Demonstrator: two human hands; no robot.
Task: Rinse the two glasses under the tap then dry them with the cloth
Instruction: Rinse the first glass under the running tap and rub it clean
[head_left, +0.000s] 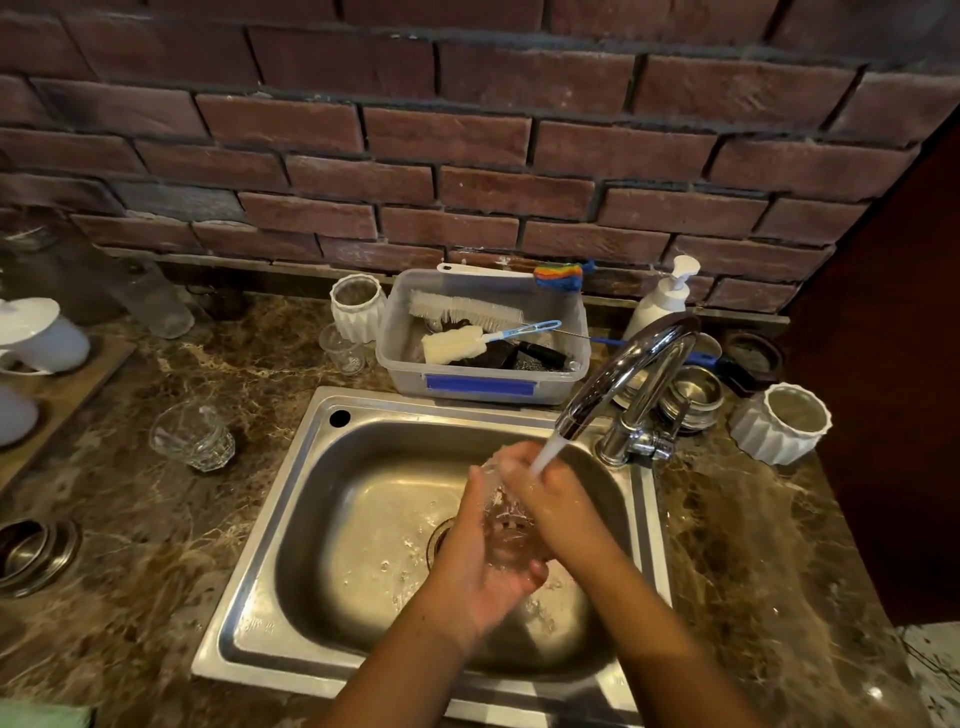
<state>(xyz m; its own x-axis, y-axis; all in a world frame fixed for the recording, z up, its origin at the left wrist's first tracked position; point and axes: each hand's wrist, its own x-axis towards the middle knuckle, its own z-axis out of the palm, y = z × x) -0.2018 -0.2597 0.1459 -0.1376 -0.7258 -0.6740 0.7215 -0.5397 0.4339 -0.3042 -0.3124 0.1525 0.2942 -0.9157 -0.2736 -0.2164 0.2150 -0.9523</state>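
I am in the rinsing step. Over the sink (311, 467), under the running tap (623, 364), my left hand (483, 561) and right hand (561, 499) both grip one glass (506, 525), which sits between them in the stream. The second glass (192, 436) stands well apart, left of the sink. I judge it should be rinsed next.
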